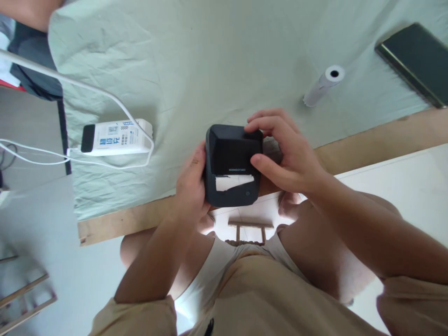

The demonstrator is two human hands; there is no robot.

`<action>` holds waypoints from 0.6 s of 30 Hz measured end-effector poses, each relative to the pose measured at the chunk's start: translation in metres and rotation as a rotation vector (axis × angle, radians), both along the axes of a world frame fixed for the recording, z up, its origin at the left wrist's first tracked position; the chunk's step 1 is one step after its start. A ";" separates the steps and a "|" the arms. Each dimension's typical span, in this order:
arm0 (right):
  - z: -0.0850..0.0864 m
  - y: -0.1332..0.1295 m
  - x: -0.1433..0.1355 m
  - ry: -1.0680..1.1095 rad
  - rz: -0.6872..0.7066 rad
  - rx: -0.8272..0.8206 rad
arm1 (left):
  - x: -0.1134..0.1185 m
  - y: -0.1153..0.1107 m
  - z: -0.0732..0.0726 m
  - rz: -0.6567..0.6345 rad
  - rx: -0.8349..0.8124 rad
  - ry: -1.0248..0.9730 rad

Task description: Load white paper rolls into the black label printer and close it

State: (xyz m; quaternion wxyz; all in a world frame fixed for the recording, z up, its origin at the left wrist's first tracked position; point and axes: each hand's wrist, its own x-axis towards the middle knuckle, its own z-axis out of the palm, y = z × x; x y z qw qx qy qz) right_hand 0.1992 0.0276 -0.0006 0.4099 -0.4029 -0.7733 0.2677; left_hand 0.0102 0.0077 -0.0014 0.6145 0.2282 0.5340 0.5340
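Observation:
A small black label printer [234, 158] is held up at the table's front edge, its power button facing me. A torn strip of white paper [234, 182] sticks out of the slot below its lid. My left hand [192, 184] wraps round the printer's left side, fingers hidden underneath. With thumb and fingers, my right hand [285, 151] grips the lid at the right side and far corner. The lid looks closed. To the right, a roll of white paper [320, 86] stands on the cloth, the dark hole of its core showing.
A pale green cloth [210, 60] covers the table, whose wooden edge [126, 217] runs in front of me. On the left lies a white power strip box [117, 136] with a white cable [101, 91]. A dark flat case [416, 63] sits far right. Another person's arm [31, 11] shows top left.

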 end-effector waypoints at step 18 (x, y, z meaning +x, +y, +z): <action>0.009 0.008 0.015 -0.090 0.001 -0.012 | -0.006 0.004 -0.003 -0.041 0.120 0.012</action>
